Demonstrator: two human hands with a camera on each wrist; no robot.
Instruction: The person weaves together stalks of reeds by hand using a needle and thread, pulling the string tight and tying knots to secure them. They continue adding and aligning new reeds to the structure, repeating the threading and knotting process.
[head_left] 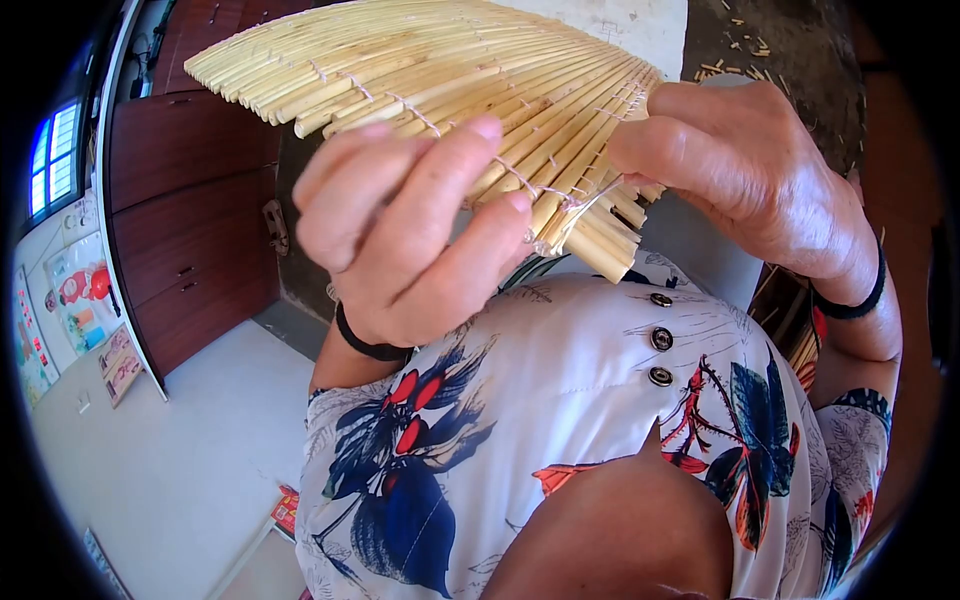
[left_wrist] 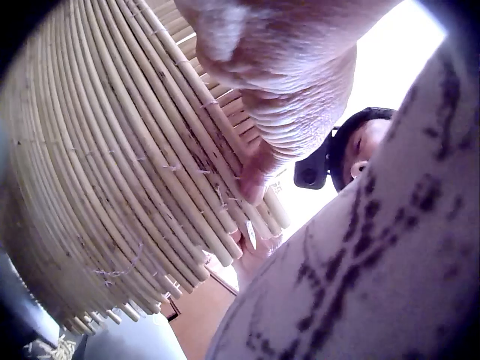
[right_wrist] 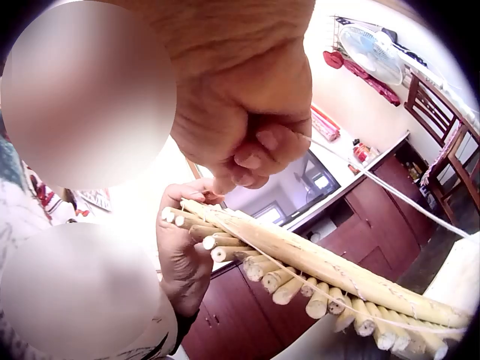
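Observation:
A fan-shaped mat of pale stalks [head_left: 480, 70], stitched with pinkish thread [head_left: 412, 112], spans the upper part of the head view. My left hand [head_left: 410, 230] grips its near edge by the stalk ends; the left wrist view shows a fingertip of that hand [left_wrist: 277, 82] against the stalks. At the mat's narrow side, my right hand [head_left: 740, 170] is curled, fingertips together. White thread [right_wrist: 382, 184] runs from the right fist [right_wrist: 255, 127] in the right wrist view. A small pointed sliver [left_wrist: 251, 234] shows between stalk ends; its material is unclear.
Dark red cabinets [head_left: 190, 190] stand on the left beyond pale floor [head_left: 220, 420]. Stalk scraps [head_left: 755, 45] lie on the dark floor at the upper right. A fan [right_wrist: 371, 52] and a wooden chair [right_wrist: 442, 120] appear in the right wrist view.

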